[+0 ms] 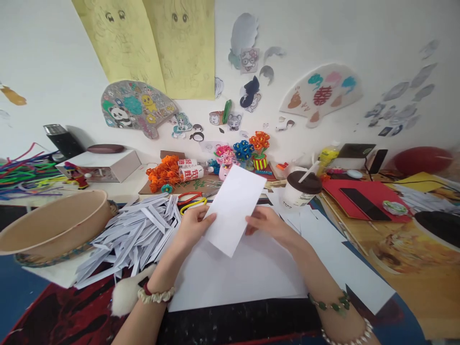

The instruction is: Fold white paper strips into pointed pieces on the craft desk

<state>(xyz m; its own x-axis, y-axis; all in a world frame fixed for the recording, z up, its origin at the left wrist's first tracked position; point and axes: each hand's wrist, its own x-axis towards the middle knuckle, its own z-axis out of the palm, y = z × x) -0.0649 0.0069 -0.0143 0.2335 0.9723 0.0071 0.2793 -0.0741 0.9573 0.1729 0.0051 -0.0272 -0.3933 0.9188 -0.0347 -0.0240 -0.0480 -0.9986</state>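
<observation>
A white rectangular piece of paper [237,206] is held up between my two hands, tilted, over larger white sheets [237,282] on the table. My left hand [196,223] pinches its left edge with the thumb on top. On the opposite edge my right hand [266,223] grips it, thumb in front and fingers partly behind. To the left lies a heap of narrow folded white paper strips [138,239]. Just behind my left hand are scissors with yellow handles [192,203] and a red-handled tool [189,196].
A tan oval basket [53,225] stands at the left. Behind the right hand is a lidded cup with a straw [302,189]. More white sheets [334,249] lie to the right, beside a red folder [359,201] with a black phone [364,203]. Orange craft flowers [163,175] sit at the back.
</observation>
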